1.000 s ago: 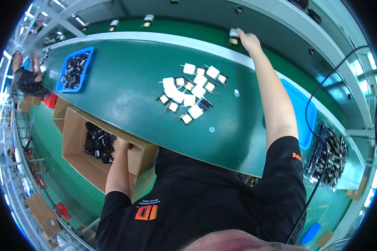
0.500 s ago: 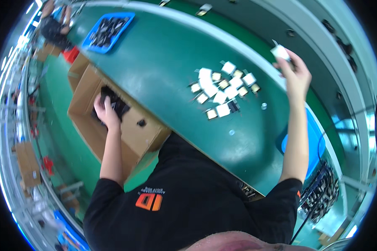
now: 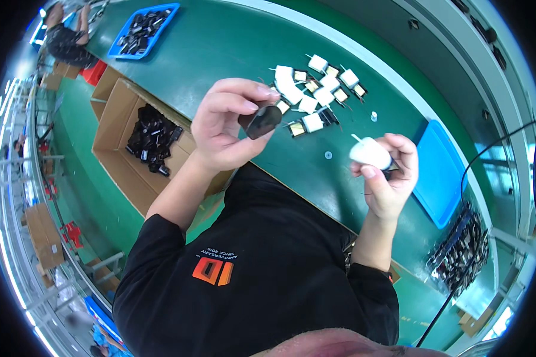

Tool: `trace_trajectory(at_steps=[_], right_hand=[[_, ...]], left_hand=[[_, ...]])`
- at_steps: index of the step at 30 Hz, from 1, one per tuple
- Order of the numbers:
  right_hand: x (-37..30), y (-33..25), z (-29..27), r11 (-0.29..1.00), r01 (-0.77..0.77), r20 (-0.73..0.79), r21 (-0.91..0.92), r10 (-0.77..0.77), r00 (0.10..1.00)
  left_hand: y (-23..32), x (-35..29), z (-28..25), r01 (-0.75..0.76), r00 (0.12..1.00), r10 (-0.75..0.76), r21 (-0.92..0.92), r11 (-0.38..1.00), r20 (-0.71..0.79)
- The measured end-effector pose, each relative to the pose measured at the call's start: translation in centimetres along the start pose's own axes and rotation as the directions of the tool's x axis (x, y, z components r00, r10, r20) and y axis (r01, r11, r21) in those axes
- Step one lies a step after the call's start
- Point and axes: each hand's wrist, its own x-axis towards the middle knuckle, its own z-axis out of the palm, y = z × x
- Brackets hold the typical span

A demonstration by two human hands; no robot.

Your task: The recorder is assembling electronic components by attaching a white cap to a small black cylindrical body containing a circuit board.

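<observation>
Pinched between the thumb and fingers of my left hand [image 3: 223,122] is a dark, glossy plastic housing [image 3: 260,122], raised over the near edge of the bench. My right hand [image 3: 393,175] grips a white block-shaped part [image 3: 370,153] with a thin white piece sticking out of one end. The two held parts are apart. Beyond them, several white and yellowish blocks with fine wires [image 3: 323,96] lie grouped on the green bench [image 3: 220,53]. To my left, an open cardboard box [image 3: 114,128] contains a pile of black plastic pieces [image 3: 152,140].
A blue tray full of dark parts [image 3: 143,33] stands at the far left of the bench. On the right lies another blue tray [image 3: 438,172], with bundled dark parts [image 3: 461,253] nearer me. Small clear discs [image 3: 328,155] dot the bench. Another person [image 3: 68,44] is at the far left.
My left hand has come up out of the cardboard box with a dark housing. My right hand has drawn nearer and leftward, still holding the white part.
</observation>
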Motion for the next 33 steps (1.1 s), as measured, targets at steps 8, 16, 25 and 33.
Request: trace_trajectory(at_steps=[8,16,25,33], right_hand=[[-1.0,-0.2,0.5,0.974,-0.169,0.024,0.154,0.167,0.986],[-1.7,-2.4,-0.4,0.978,-0.099,0.048,-0.186,0.109,0.993],[-1.7,-3.3,-1.3,0.909,-0.115,0.085,-0.4,0.161,0.983],[-2.1,-3.0,-1.6,0.893,-0.053,0.086,-0.447,0.102,0.991]], left_hand=[[1.9,-0.4,5.5,0.594,0.798,-0.525,-0.528,0.607,0.295],[1.3,-0.5,6.4,0.478,0.867,-0.394,-0.289,0.829,0.304],[1.6,0.5,5.9,0.493,0.789,-0.409,-0.074,0.867,0.458],[1.9,0.9,6.2,0.442,0.778,-0.427,0.082,0.893,0.461]])
